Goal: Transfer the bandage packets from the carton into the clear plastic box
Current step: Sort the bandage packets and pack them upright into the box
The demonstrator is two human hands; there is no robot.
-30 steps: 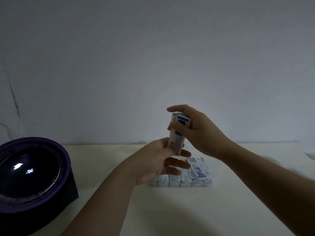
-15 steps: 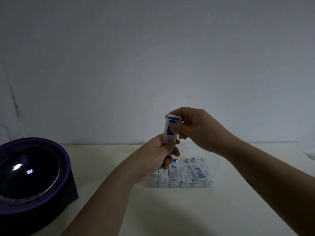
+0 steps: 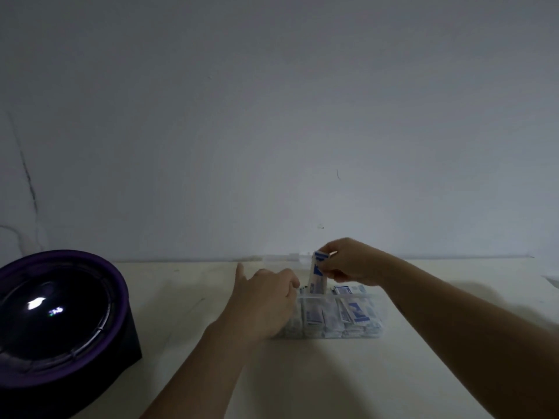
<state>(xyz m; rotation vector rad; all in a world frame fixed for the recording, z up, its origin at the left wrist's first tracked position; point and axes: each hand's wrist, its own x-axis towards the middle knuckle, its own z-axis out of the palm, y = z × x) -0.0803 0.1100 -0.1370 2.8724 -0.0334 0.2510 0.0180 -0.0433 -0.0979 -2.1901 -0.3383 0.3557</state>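
Lowered now. Half a second ago held high above the table (image 3: 302,376) with both hands; now standing upright with the lower end already inside the clear plastic box (image 3: 378,320). Pinching the stack of bandage packets (image 3: 317,275) at its top end with thumb and fingers of the right hand (image 3: 352,263), in a narrow, closed grip. Released by the left hand (image 3: 263,300), now down and just left of the grip, against the left end of the box. Cannot tell whether gripping the wall there or only resting, with the fingers hidden behind the back of the hand. Probably the placing step, with only the letting go remaining for this stack. Below and to the right of the grip, many loose packets (image 3: 358,313) lying in the box already, packed in rows, some leaning. No carton to see anywhere. Far left of the grip, a round purple object (image 3: 60,313) on the table.
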